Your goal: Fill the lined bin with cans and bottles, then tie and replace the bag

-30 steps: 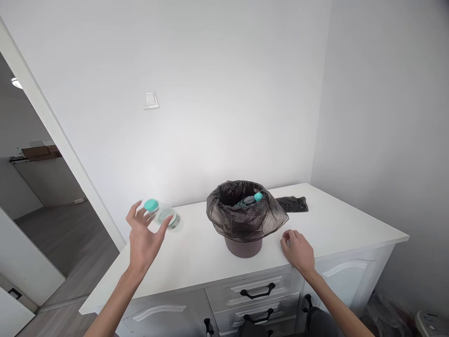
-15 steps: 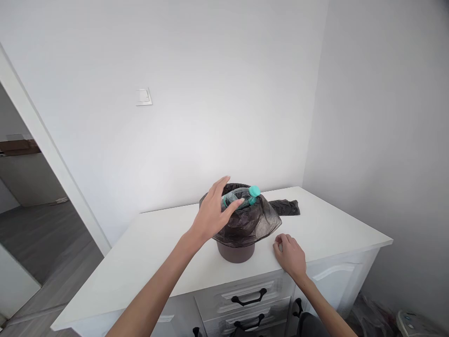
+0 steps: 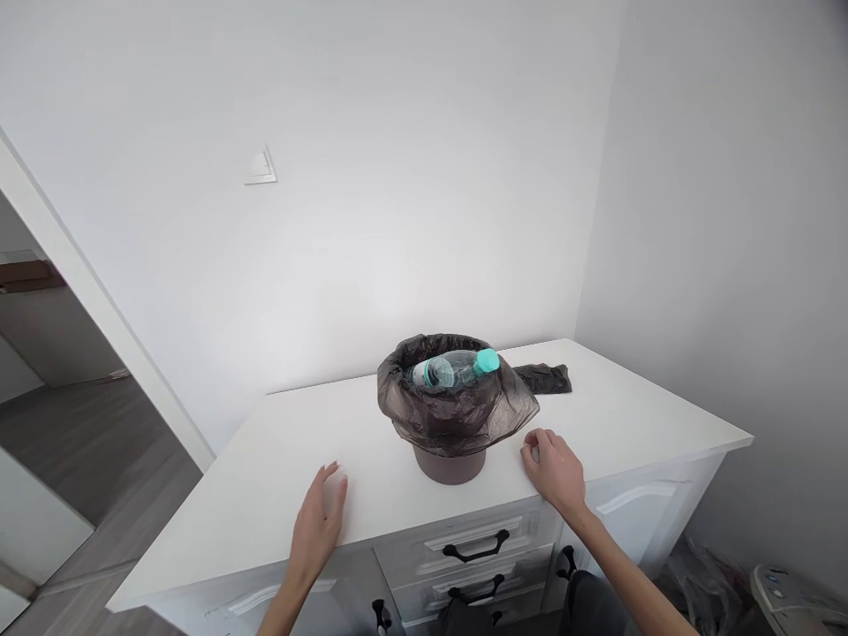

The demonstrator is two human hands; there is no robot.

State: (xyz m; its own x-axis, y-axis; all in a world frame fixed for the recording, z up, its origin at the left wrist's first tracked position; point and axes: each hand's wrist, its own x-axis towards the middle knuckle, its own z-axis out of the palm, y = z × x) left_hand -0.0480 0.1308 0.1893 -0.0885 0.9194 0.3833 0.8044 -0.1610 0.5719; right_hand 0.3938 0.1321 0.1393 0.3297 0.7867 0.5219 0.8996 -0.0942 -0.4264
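Observation:
A small brown bin [image 3: 449,465] lined with a dark plastic bag [image 3: 457,406] stands on the white cabinet top [image 3: 278,481]. A clear plastic bottle with a teal cap [image 3: 457,367] lies across the bin's mouth. My left hand [image 3: 319,523] rests flat on the top near its front edge, left of the bin, fingers stretched out and holding nothing. My right hand [image 3: 555,468] lies on the top just right of the bin, fingers curled loosely under; nothing shows in them.
A folded dark bag [image 3: 544,378] lies behind the bin near the right wall. Drawers with black handles [image 3: 475,548] sit below the top. A doorway opens at the left [image 3: 59,424]. A light switch [image 3: 261,168] is on the wall.
My left hand carried the bottle from the left over to the bin, let it go on the bin's mouth, and came back down onto the cabinet top. My right hand stayed put.

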